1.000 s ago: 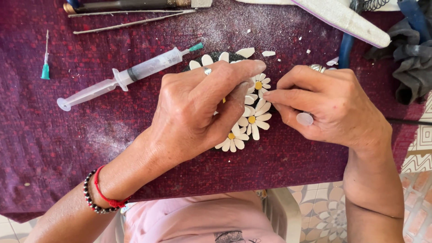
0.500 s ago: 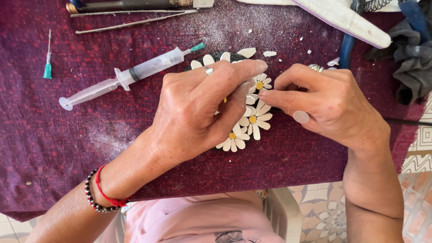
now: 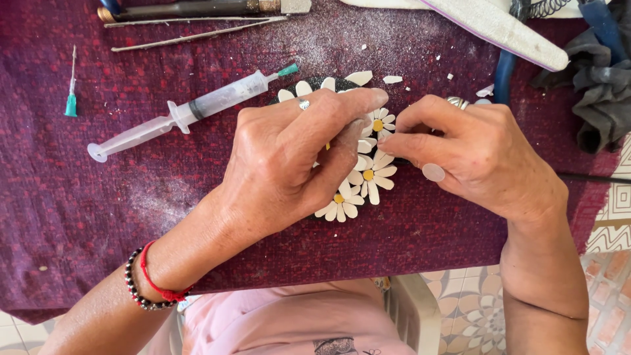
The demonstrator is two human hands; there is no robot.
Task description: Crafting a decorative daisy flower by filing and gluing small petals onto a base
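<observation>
Both hands meet over a daisy piece (image 3: 358,177) near the front edge of the table (image 3: 98,217), a little right of its middle. Left hand (image 3: 289,158) lies palm down across the piece, fingers curled and pressed together, the forefinger stretched out so its tip comes beside the upper daisy; whether it grips the piece underneath cannot be told, since the palm covers it. Right hand (image 3: 473,154) comes in from the right with thumb and forefinger pressed together in a pinch at the daisies' edge; whatever sits between the tips is too small to make out.

Only part of the daisy piece shows: white petals with yellow centres, three flowers clear between the hands, a dark rounded rim and more petals peeking above the left knuckles. Most of it is hidden under the left hand.

Just behind the left hand a clear syringe (image 3: 190,112) with a green tip lies slanted. A loose needle (image 3: 71,89) with a green hub lies near the left edge. Along the back edge lie tweezers (image 3: 197,33) and a dark-handled tool (image 3: 197,9), cut off by the frame. A white nail file (image 3: 493,26) juts in at the back right, partly out of view, beside a grey cloth (image 3: 601,92) at the right edge. White chips (image 3: 392,79) lie scattered behind the piece.
</observation>
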